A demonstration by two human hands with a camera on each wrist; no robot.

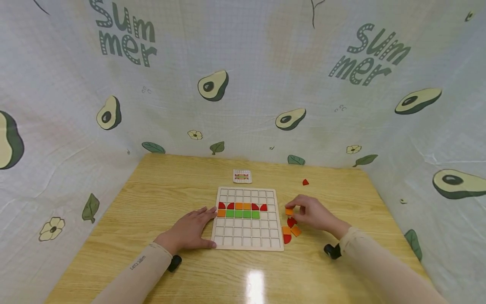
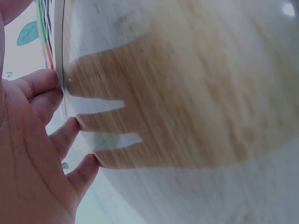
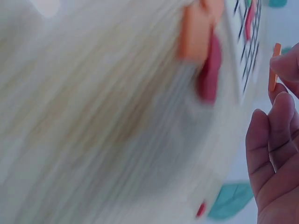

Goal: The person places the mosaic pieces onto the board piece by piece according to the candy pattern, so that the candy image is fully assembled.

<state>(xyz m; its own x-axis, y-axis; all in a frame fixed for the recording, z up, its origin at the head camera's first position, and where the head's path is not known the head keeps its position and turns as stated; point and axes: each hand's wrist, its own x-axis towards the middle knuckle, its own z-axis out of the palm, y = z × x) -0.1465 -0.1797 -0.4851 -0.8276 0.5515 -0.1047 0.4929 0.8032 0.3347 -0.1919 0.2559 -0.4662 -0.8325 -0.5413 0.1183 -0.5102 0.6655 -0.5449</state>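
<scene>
A pale grid board [image 1: 243,238] lies on the table, with a row of red and orange pieces across it. Below that row runs a second one, an orange square followed by several green squares [image 1: 238,214]. My left hand [image 1: 188,230] rests at the board's left edge, its fingers extended and fingertips right at the rim. Between thumb and fingertips my right hand [image 1: 313,214] pinches an orange square tile [image 3: 274,67], just off the board's right side. Close under that hand are loose pieces: a red piece [image 1: 291,222], orange squares [image 1: 295,231] and a red quarter-round [image 1: 287,239].
A small pattern card [image 1: 242,176] lies behind the board, showing a red, orange and green design on a grid. One red piece [image 1: 305,182] sits apart at the back right. A printed cloth [image 1: 243,114] hangs around the wooden table [image 1: 212,278].
</scene>
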